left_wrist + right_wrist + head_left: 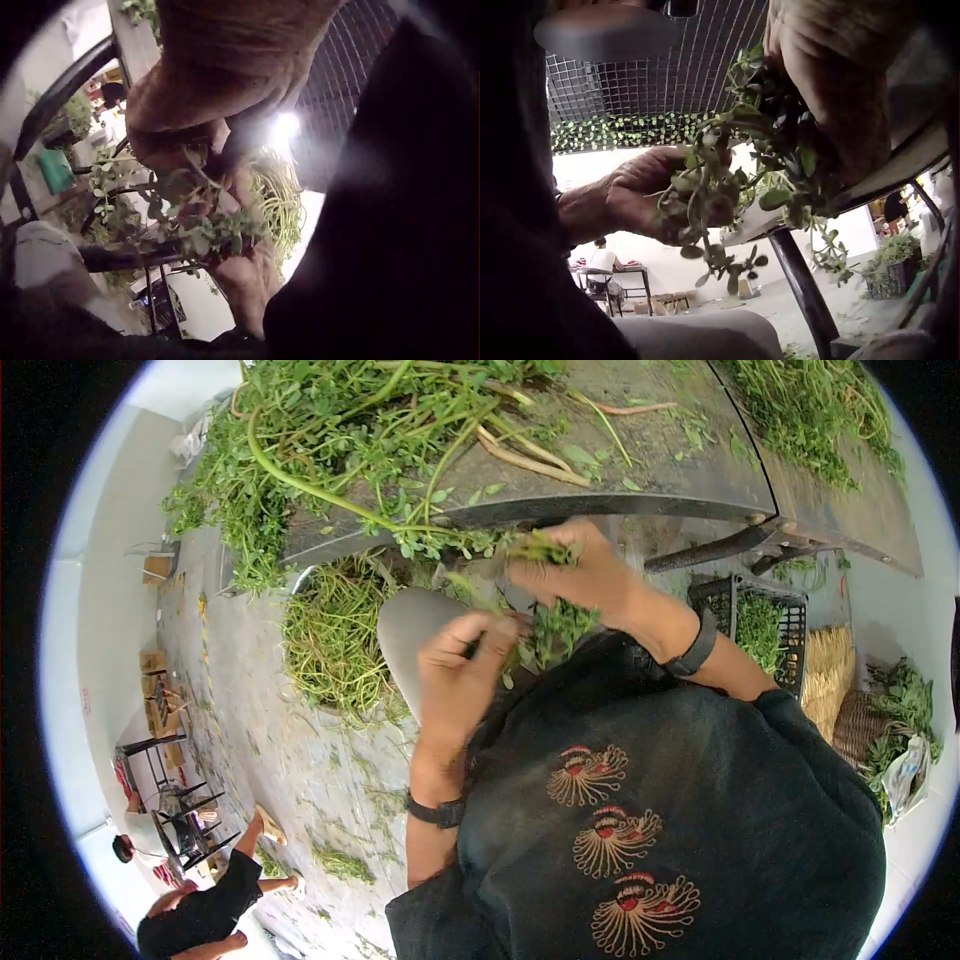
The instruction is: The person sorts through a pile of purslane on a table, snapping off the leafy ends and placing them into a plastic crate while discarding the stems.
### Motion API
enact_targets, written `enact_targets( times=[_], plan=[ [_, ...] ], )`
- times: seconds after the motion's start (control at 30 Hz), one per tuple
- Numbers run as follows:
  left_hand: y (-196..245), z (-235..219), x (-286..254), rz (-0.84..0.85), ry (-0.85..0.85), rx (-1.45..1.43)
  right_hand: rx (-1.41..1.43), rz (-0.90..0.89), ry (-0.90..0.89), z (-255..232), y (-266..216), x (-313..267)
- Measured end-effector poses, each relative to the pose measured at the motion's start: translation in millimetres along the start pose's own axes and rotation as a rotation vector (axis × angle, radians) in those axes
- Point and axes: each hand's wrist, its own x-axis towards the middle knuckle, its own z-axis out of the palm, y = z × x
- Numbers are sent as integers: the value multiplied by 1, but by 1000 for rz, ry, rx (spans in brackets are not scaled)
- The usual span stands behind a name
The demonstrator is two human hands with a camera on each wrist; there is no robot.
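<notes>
Between shirt (720, 790) and desk (650, 465), the right hand (590, 580) is raised, fingers curled, gripping the greens (565, 628); lower, the left hand (460, 672) pinches among their leaves, fingers bent. The greens droop, long axis slanting steeply, leafy tips downward.

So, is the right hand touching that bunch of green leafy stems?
Touching. The right wrist view shows the right hand gripping the green leafy stems.
</notes>
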Motion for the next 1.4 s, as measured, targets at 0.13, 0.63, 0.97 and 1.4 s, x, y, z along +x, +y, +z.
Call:
enact_targets(
  times=[0.13, 0.63, 0.97, 1.4],
  plan=[
    [-8, -12, 2, -111, 148, -424, -33, 81, -31, -10, 5, -4],
    [-12, -1, 1, -64, 118, -256, -335, -3, -196, -9, 47, -14],
    [-17, -8, 0, -134, 95, -68, -399, -85, -197, -15, 48, -12],
    [-36, -15, 12, -214, 261, -258, -104, -60, -328, -2, 9, -23]
  ],
)
